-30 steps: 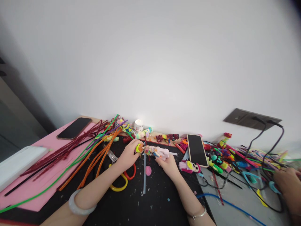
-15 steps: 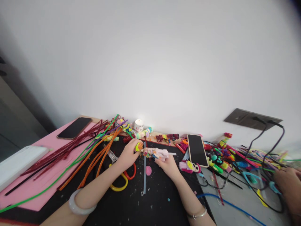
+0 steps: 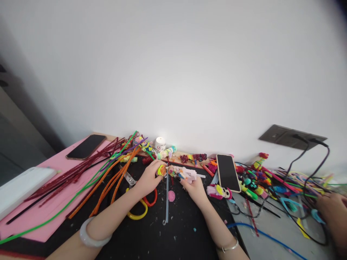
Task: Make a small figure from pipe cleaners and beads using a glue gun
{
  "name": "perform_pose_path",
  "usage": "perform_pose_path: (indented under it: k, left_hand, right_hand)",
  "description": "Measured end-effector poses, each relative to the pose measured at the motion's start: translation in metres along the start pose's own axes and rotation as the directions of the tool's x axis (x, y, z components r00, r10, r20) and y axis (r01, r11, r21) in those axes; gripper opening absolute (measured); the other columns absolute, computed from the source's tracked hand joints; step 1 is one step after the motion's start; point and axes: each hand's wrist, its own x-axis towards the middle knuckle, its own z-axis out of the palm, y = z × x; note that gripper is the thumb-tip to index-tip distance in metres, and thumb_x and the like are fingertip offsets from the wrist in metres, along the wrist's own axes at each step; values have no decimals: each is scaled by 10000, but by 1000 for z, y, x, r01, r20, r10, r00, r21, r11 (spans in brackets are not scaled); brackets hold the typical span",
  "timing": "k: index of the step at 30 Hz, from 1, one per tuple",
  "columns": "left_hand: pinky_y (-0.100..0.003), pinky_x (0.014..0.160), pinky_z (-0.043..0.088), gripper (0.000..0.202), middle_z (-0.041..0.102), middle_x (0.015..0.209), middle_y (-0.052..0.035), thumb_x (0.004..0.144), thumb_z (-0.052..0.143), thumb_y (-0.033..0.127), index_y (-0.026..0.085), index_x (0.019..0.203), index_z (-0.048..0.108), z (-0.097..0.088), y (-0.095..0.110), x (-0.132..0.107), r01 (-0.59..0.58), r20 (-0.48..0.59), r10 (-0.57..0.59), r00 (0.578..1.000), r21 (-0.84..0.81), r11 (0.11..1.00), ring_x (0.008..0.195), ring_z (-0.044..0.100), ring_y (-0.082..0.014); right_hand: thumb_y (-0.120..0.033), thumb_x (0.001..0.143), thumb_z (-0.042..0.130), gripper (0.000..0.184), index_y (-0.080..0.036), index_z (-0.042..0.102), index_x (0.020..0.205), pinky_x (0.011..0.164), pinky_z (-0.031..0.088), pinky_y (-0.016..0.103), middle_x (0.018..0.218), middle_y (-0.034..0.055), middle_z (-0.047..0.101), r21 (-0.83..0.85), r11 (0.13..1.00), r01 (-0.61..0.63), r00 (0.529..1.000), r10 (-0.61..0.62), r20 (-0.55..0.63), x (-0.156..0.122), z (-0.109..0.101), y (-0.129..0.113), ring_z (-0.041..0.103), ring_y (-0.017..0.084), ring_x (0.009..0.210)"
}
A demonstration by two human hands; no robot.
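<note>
My left hand (image 3: 148,177) and my right hand (image 3: 194,187) meet over the black mat (image 3: 179,227), both closed on a small colourful pipe-cleaner figure (image 3: 179,172). The left fingers pinch its yellow-orange end (image 3: 162,169). The right fingers grip its pale pink end (image 3: 191,175). A pale bangle (image 3: 90,234) circles my left wrist and a thin silver bracelet (image 3: 227,247) my right. Yellow and red scissors (image 3: 141,206) lie under my left hand. A pink disc (image 3: 171,196) and a grey strip (image 3: 166,200) lie between my hands.
Orange, green and dark red pipe cleaners (image 3: 103,177) fan left across a pink sheet (image 3: 40,213). Two phones (image 3: 85,147) (image 3: 228,172) lie face up. Craft pieces (image 3: 255,180) and cables (image 3: 303,187) crowd the right, where another person's hand (image 3: 332,213) rests. A wall socket plate (image 3: 292,137) sits behind.
Both hands have stayed on the figure, shifting it slightly; the right hand turned its pink end a little upward. The other person's hand barely moved.
</note>
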Motion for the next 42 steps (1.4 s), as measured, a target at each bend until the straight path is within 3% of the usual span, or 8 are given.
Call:
perform_pose_path:
  k: [15, 22, 32, 39, 42]
  left_hand:
    - [-477, 1079, 581, 250, 768, 1181, -123, 885, 610, 159, 201, 1106, 720, 0, -5, 1, 46, -63, -46, 997, -12, 999, 1154, 741, -305]
    - [-452, 1049, 594, 229, 777, 1157, -108, 885, 635, 171, 212, 1093, 721, 0, -5, 1, 69, -73, -70, 995, -16, 997, 1140, 746, -295]
    - [-444, 1059, 597, 224, 784, 1163, -104, 899, 629, 176, 219, 1094, 730, 0, -3, 1, 32, -66, -34, 997, -25, 999, 1131, 752, -288]
    - [-449, 1100, 584, 287, 780, 1209, -125, 886, 609, 139, 196, 1138, 733, 0, 0, 1, 2, -31, -3, 1000, -26, 1000, 1179, 747, -292]
    - [-468, 1123, 574, 329, 781, 1232, -124, 864, 610, 112, 201, 1153, 739, 1, -1, 0, 10, -38, -10, 999, -10, 1000, 1199, 742, -296]
  right_hand:
    - [-224, 805, 756, 229, -177, 831, 1016, 965, 665, 496, 1060, 137, 879, -2, 1000, -9, 999, 9, 47, -1, 1, 2, 833, 339, 973]
    - [-229, 780, 770, 194, -179, 829, 958, 872, 679, 451, 963, 116, 871, -6, 1000, -23, 998, 24, 65, -2, 1, 1, 819, 311, 883]
    - [-276, 807, 750, 205, -192, 816, 982, 886, 673, 465, 1006, 130, 868, -5, 1000, -12, 1000, 12, 3, 0, -1, 1, 815, 332, 937]
    - [-292, 825, 743, 120, -192, 786, 875, 772, 671, 439, 836, 100, 837, -31, 998, -46, 999, 46, 3, 0, -1, 4, 791, 312, 770]
    - [-291, 820, 760, 132, -188, 794, 895, 812, 679, 458, 896, 120, 855, -3, 999, -47, 999, 47, -11, -1, 0, 5, 809, 326, 827]
